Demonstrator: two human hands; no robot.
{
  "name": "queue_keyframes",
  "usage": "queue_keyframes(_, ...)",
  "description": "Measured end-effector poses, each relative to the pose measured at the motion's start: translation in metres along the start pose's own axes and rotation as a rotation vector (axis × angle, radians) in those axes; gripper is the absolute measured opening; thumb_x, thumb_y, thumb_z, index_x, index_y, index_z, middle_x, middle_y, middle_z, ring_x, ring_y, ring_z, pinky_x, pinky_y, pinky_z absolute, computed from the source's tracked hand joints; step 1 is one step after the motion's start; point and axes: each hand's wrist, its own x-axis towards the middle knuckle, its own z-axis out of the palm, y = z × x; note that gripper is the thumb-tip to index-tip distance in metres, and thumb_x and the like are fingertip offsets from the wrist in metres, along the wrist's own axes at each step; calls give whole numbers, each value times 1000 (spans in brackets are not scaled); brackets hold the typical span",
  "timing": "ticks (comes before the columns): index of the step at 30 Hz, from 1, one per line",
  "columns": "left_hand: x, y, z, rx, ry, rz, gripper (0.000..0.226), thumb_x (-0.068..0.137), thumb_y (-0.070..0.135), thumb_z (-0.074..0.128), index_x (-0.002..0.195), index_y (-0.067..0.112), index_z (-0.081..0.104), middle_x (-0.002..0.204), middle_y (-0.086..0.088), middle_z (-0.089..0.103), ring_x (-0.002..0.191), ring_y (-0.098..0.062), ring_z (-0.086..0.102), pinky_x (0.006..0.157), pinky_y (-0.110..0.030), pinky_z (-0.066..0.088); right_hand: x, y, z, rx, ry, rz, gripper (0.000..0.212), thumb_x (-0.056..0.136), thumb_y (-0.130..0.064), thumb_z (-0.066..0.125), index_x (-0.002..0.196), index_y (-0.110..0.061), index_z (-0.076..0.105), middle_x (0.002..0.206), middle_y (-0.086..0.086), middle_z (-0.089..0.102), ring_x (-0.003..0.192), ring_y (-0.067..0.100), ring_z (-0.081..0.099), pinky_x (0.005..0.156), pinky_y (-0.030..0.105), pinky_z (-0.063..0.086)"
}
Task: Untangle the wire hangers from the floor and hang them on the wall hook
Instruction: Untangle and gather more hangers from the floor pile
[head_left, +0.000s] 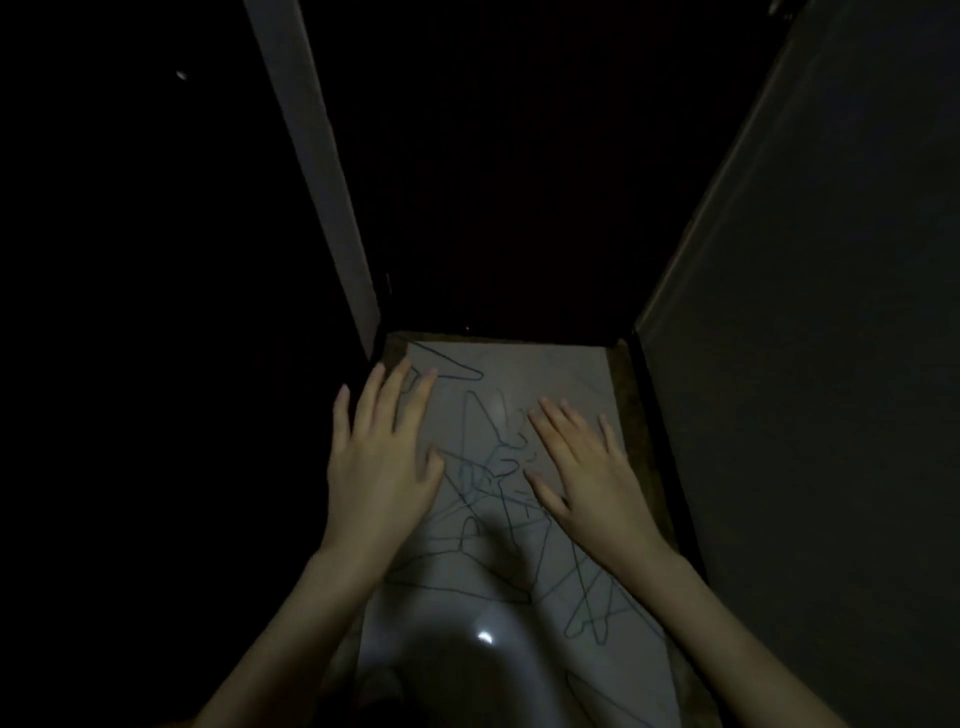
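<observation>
a dim, narrow strip of pale glossy floor (561, 374) runs between a dark wall on the left and a grey wall (810, 312) on the right, ending at a black opening ahead. thin dark wire hangers (498, 483) lie in a crossed, overlapping tangle along the floor, one lone hanger (447, 366) at the far end. the left hand (382, 462) and right hand (587, 478) hover palm-down above the pile, fingers spread and straight, holding nothing. a dark skirting strip (631, 395) edges the floor's right side.
</observation>
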Motion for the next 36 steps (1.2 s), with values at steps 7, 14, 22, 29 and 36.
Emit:
queue_keyframes(7,11,-63,227,-1,-89,208,70,67,34,48,135,18,42,135,-13,52,128,-26,32,104,-49,20,-13,30,211,-56,-132,196,57,88,-45,35,136,-14,42,139,3,49,128,18,46,103,43,24)
queue_keyframes(14,-10,-98,419,-21,-135,316,75,67,29,70,137,17,46,138,-12,49,129,-31,44,105,-50,28,-28,51,403,-58,-158,313,56,86,-45,35,131,-14,50,135,4,54,125,20,49,103,41,22)
queue_keyframes(22,-55,-113,650,-9,-219,374,70,73,37,76,134,14,50,136,-14,52,124,-32,50,99,-55,40,-50,92,627,-46,-197,287,56,84,-44,33,127,-15,55,130,4,58,119,21,56,104,45,37)
queue_keyframes(29,-48,-139,768,-75,-288,346,67,80,44,44,142,23,34,145,-8,42,133,-26,34,108,-42,10,-44,124,751,2,-208,312,54,81,-45,41,122,-14,57,122,5,63,112,22,61,90,48,48)
queue_keyframes(36,-67,-137,809,-86,-320,316,65,76,37,54,137,16,45,140,-12,48,129,-33,44,108,-50,26,-55,130,793,190,-265,344,52,87,-39,48,129,-9,50,126,11,57,114,28,53,95,38,41)
